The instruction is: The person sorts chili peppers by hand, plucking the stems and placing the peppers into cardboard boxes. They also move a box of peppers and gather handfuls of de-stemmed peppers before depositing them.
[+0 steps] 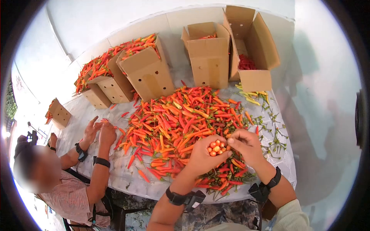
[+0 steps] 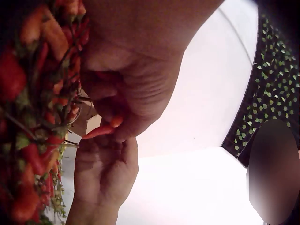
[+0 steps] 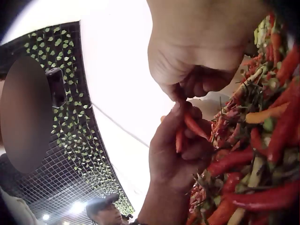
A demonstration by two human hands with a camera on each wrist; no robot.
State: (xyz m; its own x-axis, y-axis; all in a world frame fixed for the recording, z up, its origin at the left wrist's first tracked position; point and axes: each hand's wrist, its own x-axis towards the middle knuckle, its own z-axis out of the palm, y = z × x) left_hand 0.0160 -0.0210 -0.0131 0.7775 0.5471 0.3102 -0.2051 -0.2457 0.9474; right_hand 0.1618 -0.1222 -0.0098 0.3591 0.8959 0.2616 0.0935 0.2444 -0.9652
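Note:
My left hand (image 1: 208, 156) holds a bunch of red-orange chili peppers (image 1: 216, 148), their rounded ends showing between thumb and fingers. In the right wrist view, two of these chili peppers (image 3: 193, 125) stick out below the left thumb (image 3: 174, 115). My right hand (image 1: 246, 145) meets the left at the thumb, its thumb and forefinger pinched together on a chili pepper's stem end, mostly hidden by the fingers. Both hands are over the near right part of a large heap of red and orange chili peppers (image 1: 173, 123).
Cardboard boxes of chili peppers line the back, including a tall box (image 1: 210, 63) and an open-flapped box (image 1: 250, 81). Loose green stems (image 1: 275, 142) and yellow peppers (image 1: 252, 101) lie at right on the patterned tablecloth (image 1: 119, 169). At left, another person (image 1: 77, 192) works with peppers.

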